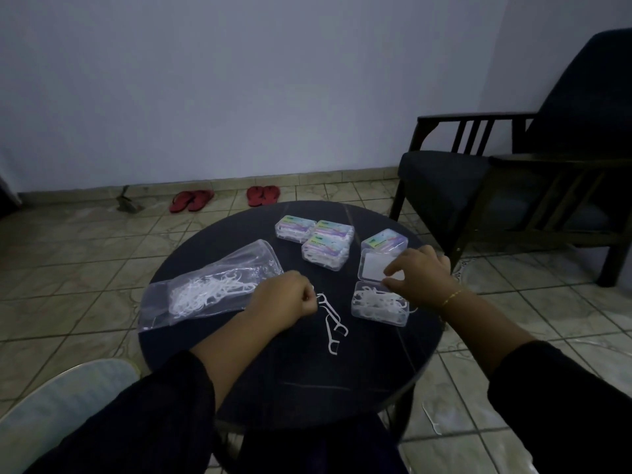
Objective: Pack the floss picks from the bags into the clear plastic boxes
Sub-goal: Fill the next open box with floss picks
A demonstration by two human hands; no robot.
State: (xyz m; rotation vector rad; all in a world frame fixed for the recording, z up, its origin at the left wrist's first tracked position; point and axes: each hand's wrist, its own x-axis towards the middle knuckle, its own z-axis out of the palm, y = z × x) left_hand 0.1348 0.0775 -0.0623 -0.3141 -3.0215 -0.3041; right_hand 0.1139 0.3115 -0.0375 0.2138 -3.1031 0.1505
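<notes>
A clear plastic bag (208, 289) holding white floss picks lies on the left of the round dark table (301, 378). My left hand (284, 299) is curled and pinches a white floss pick (323, 299) at its tip. Three loose picks (333, 328) lie beside it on the table. An open clear box (378, 304) filled with picks sits to the right, its lid (374, 266) flipped back. My right hand (420, 271) rests over that lid with its fingertips touching it.
Several closed labelled boxes (316, 239) stand at the table's far side, one more box (384, 241) behind the lid. A dark armchair (506, 172) is at right. Red sandals (191, 200) lie on the tiled floor, and a floss pick (431, 419) lies on the floor beside the table.
</notes>
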